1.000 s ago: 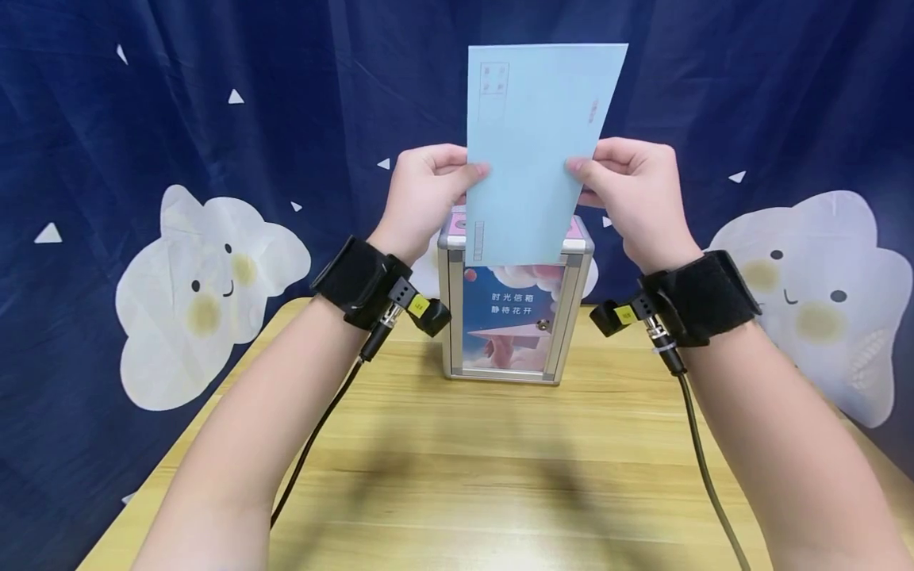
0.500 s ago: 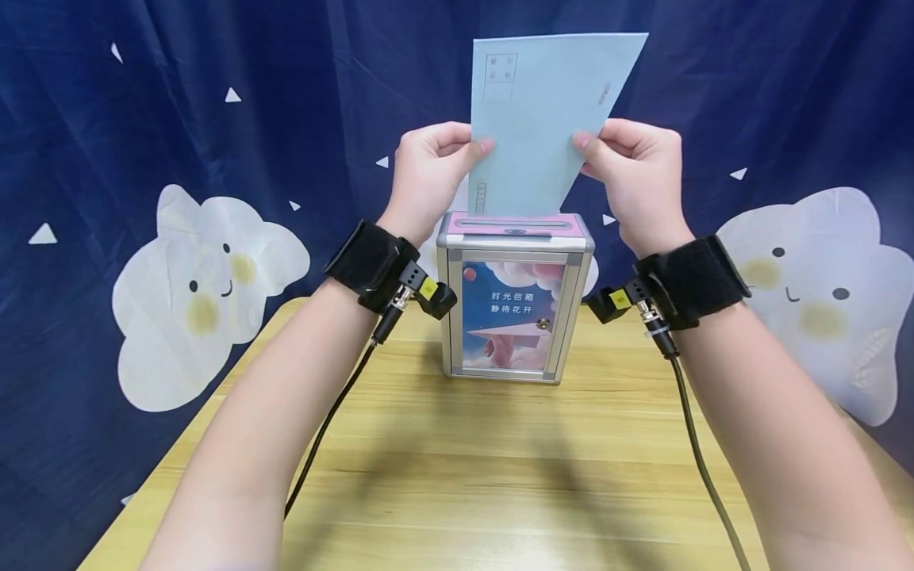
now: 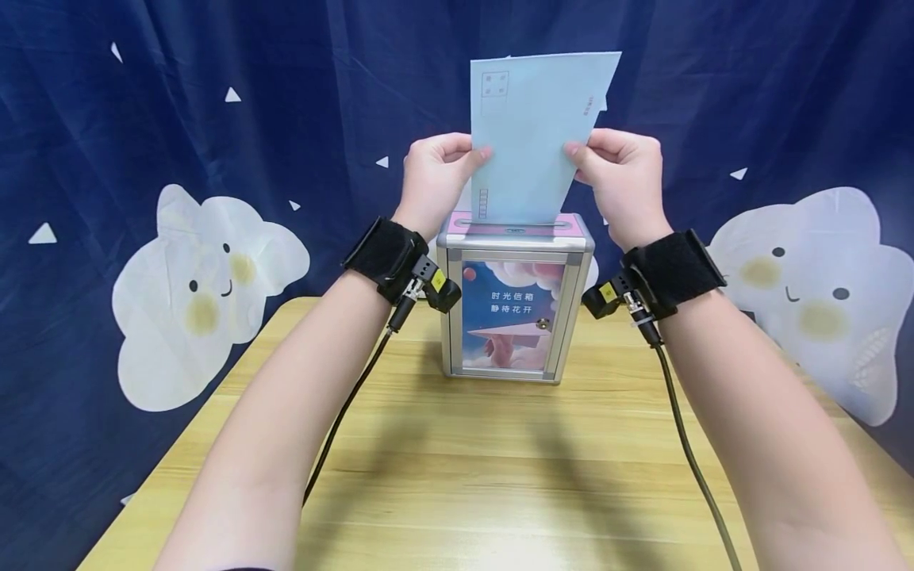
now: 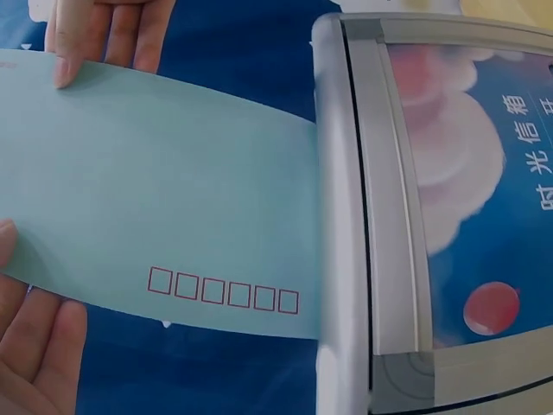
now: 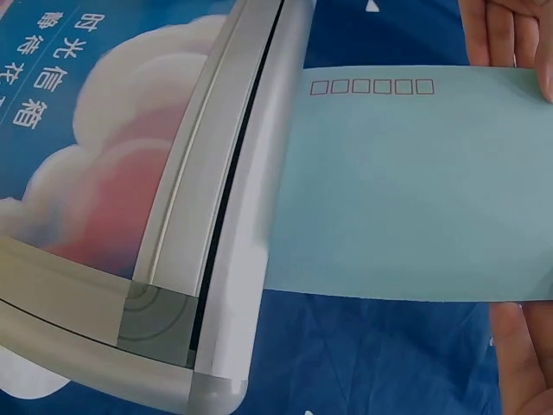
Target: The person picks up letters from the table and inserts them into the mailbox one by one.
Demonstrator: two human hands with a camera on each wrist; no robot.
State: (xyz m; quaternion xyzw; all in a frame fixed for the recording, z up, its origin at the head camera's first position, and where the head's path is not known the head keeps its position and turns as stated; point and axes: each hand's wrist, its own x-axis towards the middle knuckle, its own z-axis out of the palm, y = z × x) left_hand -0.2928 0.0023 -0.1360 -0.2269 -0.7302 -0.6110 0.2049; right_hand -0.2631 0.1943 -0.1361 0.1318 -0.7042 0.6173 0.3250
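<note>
A pale blue-green envelope [image 3: 531, 135] stands upright between my two hands. My left hand [image 3: 437, 178] pinches its left edge, thumb in front and fingers behind. On the other side, my right hand [image 3: 628, 182] pinches the right edge in the same way. The envelope's lower edge meets the slot [image 3: 464, 223] in the pink top of a silver-framed letter box [image 3: 510, 317]. In the left wrist view the envelope [image 4: 173, 181] runs down behind the box's metal top edge [image 4: 339, 216], which hides its lower end. How deep it sits I cannot tell.
The letter box stands on a wooden table [image 3: 471, 460], its locked picture door facing me. Behind hangs a dark blue curtain [image 3: 286, 71] with a white cloud [image 3: 207, 293] on the left and another cloud [image 3: 814, 293] on the right. Cables trail from both wrist cameras.
The envelope first hung before the box's front, then rose above and behind the slot. Now both hands have lowered it slightly, and its lower edge is at the slot.
</note>
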